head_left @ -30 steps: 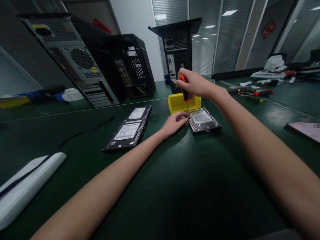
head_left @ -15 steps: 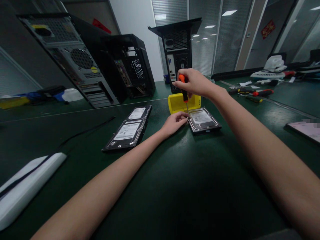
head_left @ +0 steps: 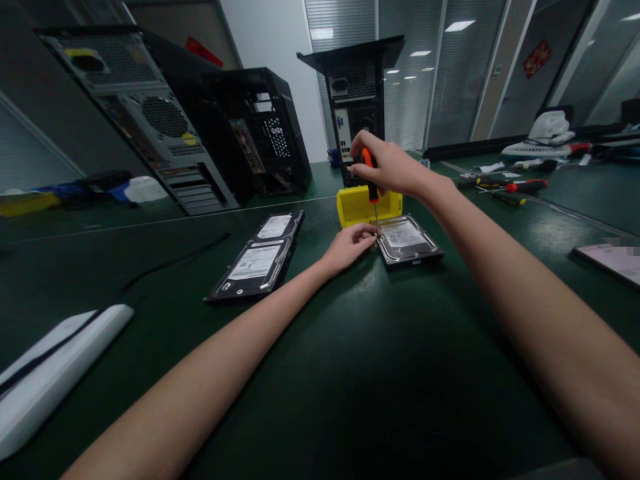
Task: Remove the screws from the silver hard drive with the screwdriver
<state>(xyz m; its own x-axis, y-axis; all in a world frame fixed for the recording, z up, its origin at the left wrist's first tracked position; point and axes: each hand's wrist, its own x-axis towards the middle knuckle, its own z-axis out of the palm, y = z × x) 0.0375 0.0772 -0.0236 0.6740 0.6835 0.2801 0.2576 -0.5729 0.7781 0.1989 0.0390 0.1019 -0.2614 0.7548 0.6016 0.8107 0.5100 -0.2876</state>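
Note:
A hard drive (head_left: 406, 235) lies label up on the green table. My right hand (head_left: 383, 163) is closed around the orange and black handle of a screwdriver (head_left: 373, 190), which stands nearly upright. Its tip meets the drive's near-left edge. Beside that tip, the bent fingers of my left hand (head_left: 353, 243) hold the drive's left edge; the fingertips are partly hidden. Behind the drive stands an open yellow case (head_left: 357, 207). To the left, two more hard drives (head_left: 255, 261) lie end to end.
Computer cases (head_left: 170, 127) stand at the back left, and another computer case (head_left: 354, 100) stands behind the yellow case. Several hand tools (head_left: 510, 187) lie on the right. A white power strip or slab (head_left: 65, 367) with a black cable occupies the left front; a pinkish phone-like slab (head_left: 610, 259) lies far right.
The fingers of my right hand have risen and loosened a little on the screwdriver handle. The left hand and the hard drive have stayed in place.

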